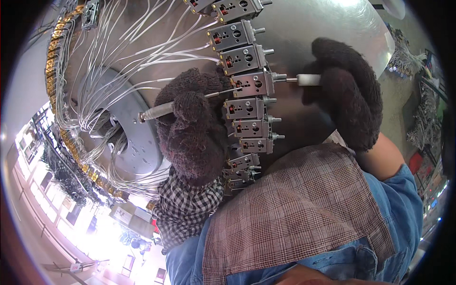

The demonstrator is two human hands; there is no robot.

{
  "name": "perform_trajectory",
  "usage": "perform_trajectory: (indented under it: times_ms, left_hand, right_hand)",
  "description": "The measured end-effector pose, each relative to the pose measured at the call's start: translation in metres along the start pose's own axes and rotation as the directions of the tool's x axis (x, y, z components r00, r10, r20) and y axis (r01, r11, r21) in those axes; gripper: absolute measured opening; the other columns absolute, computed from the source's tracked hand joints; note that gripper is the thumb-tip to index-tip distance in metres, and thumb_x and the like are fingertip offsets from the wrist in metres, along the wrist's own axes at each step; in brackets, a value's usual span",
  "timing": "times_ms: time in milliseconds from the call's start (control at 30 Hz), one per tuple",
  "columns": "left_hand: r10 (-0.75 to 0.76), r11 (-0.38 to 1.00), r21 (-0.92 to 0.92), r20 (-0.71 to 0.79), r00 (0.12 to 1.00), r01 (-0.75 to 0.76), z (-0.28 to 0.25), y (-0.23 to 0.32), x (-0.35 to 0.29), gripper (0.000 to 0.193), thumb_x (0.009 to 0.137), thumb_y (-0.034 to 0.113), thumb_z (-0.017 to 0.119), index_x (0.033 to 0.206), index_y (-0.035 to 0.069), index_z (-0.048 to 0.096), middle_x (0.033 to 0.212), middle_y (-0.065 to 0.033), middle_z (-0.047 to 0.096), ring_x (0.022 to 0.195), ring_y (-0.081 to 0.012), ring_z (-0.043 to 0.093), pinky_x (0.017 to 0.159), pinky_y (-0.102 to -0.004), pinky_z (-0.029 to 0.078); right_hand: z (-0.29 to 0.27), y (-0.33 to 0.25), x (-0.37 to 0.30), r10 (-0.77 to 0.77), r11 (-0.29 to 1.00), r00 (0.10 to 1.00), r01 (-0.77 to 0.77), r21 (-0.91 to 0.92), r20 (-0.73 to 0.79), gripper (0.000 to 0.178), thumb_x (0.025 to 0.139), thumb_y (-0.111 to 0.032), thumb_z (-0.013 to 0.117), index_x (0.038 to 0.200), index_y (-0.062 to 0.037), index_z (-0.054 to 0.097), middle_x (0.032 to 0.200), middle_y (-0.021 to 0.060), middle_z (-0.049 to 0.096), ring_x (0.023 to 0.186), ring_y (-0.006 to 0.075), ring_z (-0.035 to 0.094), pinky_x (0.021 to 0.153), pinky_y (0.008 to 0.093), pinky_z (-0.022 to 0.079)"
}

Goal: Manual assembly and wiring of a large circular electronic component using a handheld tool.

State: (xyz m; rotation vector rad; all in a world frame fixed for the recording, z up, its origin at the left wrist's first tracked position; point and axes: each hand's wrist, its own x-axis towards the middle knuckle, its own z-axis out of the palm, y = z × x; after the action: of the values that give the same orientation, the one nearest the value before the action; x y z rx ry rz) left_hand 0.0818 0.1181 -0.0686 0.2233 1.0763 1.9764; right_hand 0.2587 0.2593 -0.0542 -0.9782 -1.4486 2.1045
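My left hand (192,123), in a dark knit glove, is closed around a slim pen-shaped metal tool (159,111). The tool's thin rod reaches right, its tip at the face of a small metal switch unit (249,84) with a threaded shaft. My right hand (349,90), gloved alike, is closed on a tool with a white cylindrical handle (308,80). Its thin metal end meets the shaft of that same unit from the right. Some fingertips of both hands are hidden.
More switch units (232,35) stand in a curved row along the shiny metal table (304,28). White wires (142,61) run from them over a grey ring (142,137) at the left. Brass-coloured parts (57,52) line the table's left edge. Wire bundles (403,59) hang beyond the right edge.
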Motion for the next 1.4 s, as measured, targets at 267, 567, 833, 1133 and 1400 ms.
perform_trajectory:
  times_ms: [267,567,833,1133,1400]
  left_hand:
    - [-0.129,0.954,-0.282,-0.077,0.989,0.103,0.002,-0.003,-0.002,0.039,0.081,0.016,0.058,0.113,-0.002,0.047,0.108,-0.02,0.052,0.095,-0.0301,0.056,0.076,-0.0399,0.052]
    - [-0.021,0.999,-0.032,0.059,0.998,0.022,0.016,-0.004,0.004,0.029,0.08,0.012,0.056,0.102,-0.006,0.051,0.097,-0.0169,0.057,0.09,-0.0264,0.058,0.074,-0.0347,0.051]
    - [-0.025,0.993,0.116,-0.111,0.994,0.038,-0.007,-0.005,-0.005,0.037,0.089,0.029,0.048,0.111,0.0,0.045,0.098,-0.0149,0.056,0.094,-0.0254,0.054,0.086,-0.0403,0.043]
    - [0.032,0.997,-0.068,0.014,0.999,-0.031,-0.001,-0.005,0.003,0.041,0.078,0.012,0.058,0.112,-0.006,0.045,0.103,-0.0198,0.054,0.097,-0.0336,0.055,0.083,-0.0449,0.048]
    - [0.008,0.998,-0.061,-0.004,1.0,-0.008,0.006,-0.001,0.004,0.038,0.078,0.011,0.058,0.111,-0.005,0.047,0.1,-0.018,0.056,0.095,-0.0312,0.056,0.086,-0.0437,0.046]
  right_hand:
    - [0.001,0.004,0.002,-0.148,0.978,0.988,0.139,-0.154,-0.05,0.041,0.086,-0.025,0.05,0.114,0.0038,0.047,0.104,0.0161,0.055,0.072,0.0189,0.058,0.06,0.0282,0.048]
    - [-0.008,0.011,0.005,-0.211,0.927,0.976,0.217,-0.306,0.053,0.035,0.088,-0.021,0.045,0.111,0.005,0.049,0.106,0.018,0.054,0.061,0.0125,0.055,0.048,0.0248,0.045]
    - [0.001,0.001,0.007,0.203,0.979,0.979,-0.204,-0.026,-0.035,0.044,0.085,-0.031,0.051,0.113,0.0033,0.048,0.087,0.013,0.061,0.051,0.0094,0.051,0.039,0.0213,0.038]
    - [0.005,-0.001,0.004,-0.037,0.996,0.996,0.03,-0.09,-0.08,0.047,0.084,-0.027,0.052,0.119,0.0024,0.044,0.083,0.0111,0.056,0.067,0.0161,0.059,0.055,0.0271,0.047]
    - [0.004,-0.003,0.001,0.0,0.991,0.998,-0.007,-0.132,-0.055,0.045,0.085,-0.027,0.05,0.117,0.0032,0.045,0.085,0.013,0.059,0.068,0.0168,0.057,0.059,0.0272,0.048]
